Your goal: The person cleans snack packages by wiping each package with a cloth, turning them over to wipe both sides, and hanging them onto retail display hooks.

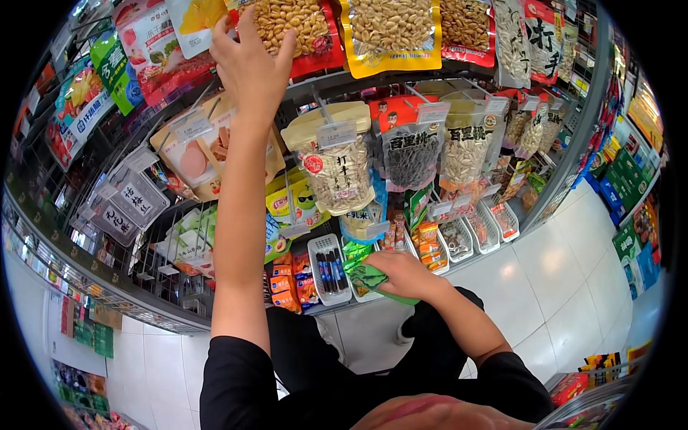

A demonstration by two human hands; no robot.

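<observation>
My left hand (252,66) is raised to the top row, its fingers apart over the left edge of a red-edged bag of nuts (297,30). Low at the center, my right hand (401,274) has its fingers wrapped round a green package (370,278), just above the bottom row of small baskets. Between the two hands hangs a clear bag of pale seeds (335,168) with a price tag in front of it. A yellow-edged bag of peanuts (392,32) hangs to the right of the nuts.
White baskets (330,270) of small packs line the bottom shelf. Bags of dark seeds (410,154) hang at center right. Wire grid and a metal shelf edge (93,283) curve along the left. Tiled floor (552,279) shows at right, with another stocked shelf beyond.
</observation>
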